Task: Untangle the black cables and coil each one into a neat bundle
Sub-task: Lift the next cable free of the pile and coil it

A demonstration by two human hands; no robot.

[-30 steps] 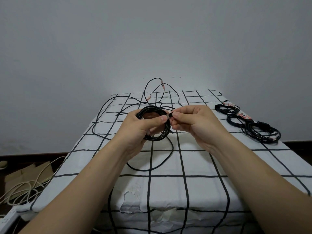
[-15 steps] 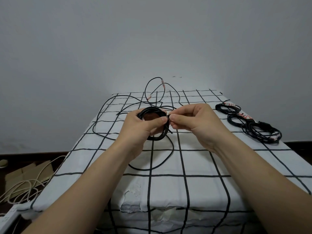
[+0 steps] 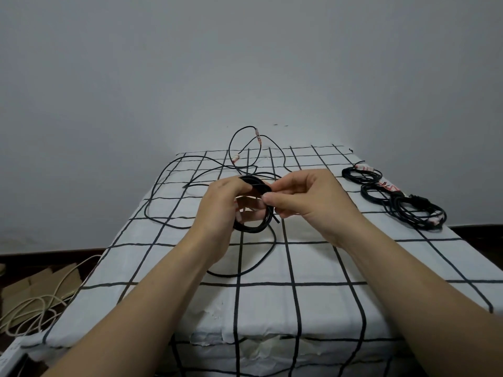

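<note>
Above the middle of the table, my left hand grips a small black cable coil, fingers through its loop. At the coil's right side my right hand pinches the cable between thumb and forefinger. A loose tail of this cable hangs down and curves over the checked cloth. More loose black cable sprawls over the far left of the table, with taped ends rising at the back edge. Three coiled bundles lie at the far right.
The table is covered by a white cloth with a black grid and stands against a grey wall. On the floor at left lie flattened cardboard and a beige cable. A white object sits at the lower left corner.
My left hand has turned the coil and its fingers now wrap further over the top. My right hand has shifted its pinch slightly lower on the coil's right side.
</note>
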